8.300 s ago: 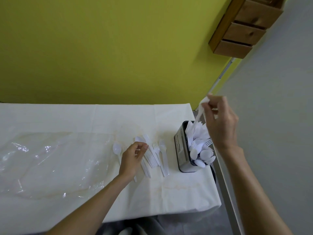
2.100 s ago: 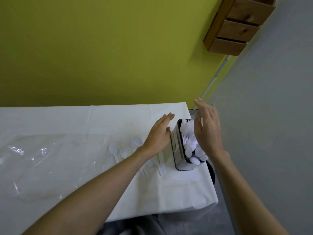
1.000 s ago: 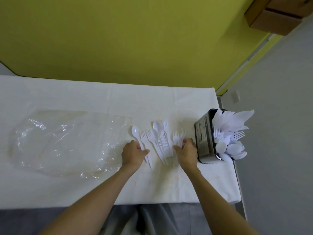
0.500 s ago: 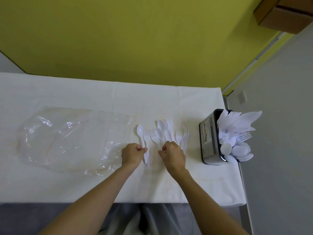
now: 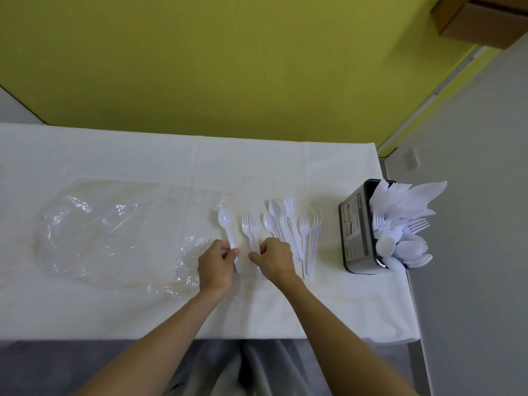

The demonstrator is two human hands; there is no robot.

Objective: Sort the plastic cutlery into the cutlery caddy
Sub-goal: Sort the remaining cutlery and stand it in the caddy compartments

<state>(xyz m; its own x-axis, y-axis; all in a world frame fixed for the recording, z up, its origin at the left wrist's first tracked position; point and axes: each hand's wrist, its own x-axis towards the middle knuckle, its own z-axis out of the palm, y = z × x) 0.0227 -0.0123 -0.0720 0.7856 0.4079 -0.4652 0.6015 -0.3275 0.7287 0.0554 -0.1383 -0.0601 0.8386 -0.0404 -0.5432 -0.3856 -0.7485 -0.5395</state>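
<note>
White plastic cutlery lies in a row on the white tablecloth (image 5: 120, 155). A lone spoon (image 5: 225, 221) is at the left, and my left hand (image 5: 215, 265) pinches its handle. To its right lie two forks (image 5: 251, 228), and my right hand (image 5: 274, 260) pinches their handles with curled fingers. Further right is a bunch of spoons and forks (image 5: 281, 221), then several forks (image 5: 310, 235). The black cutlery caddy (image 5: 355, 232) stands at the table's right edge, packed with white knives, forks and spoons.
A crumpled clear plastic bag (image 5: 114, 230) lies flat on the left half of the table. The yellow wall runs behind the table. A grey wall with a socket (image 5: 411, 161) is at the right. The table's front edge is close to my body.
My right hand has slid left from the middle bunch to the two forks beside the lone spoon. My left hand stays on the spoon's handle. The caddy has not moved.
</note>
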